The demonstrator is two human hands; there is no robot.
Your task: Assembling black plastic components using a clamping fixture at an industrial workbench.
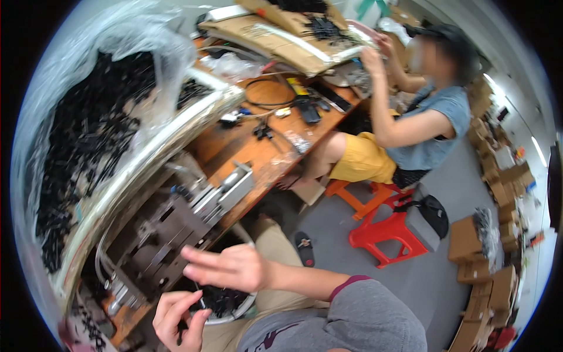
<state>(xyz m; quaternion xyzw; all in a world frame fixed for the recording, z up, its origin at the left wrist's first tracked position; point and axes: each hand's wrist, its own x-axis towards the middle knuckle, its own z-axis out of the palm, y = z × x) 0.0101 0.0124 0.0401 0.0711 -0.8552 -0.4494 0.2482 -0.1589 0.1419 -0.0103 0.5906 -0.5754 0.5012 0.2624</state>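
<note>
My left hand (179,320) is at the lower edge with its fingers curled. A small black part (182,333) shows between its fingers, partly hidden. Just above and to the right, my right hand (231,268) stretches its fingers to the left, slightly blurred, with nothing visible in them. Its fingertips are in front of a grey metal machine fixture (167,237) with slides and cylinders. Below my right hand, a white-rimmed tub (249,306) of small black parts is by my lap.
At left, a large plastic-lined tray (193,114) holds a heap of black parts. Tools and cables lie on the wooden bench (226,154). A co-worker (425,111) sits at the far right of it. A red stool (390,234) and cardboard boxes (469,243) stand behind.
</note>
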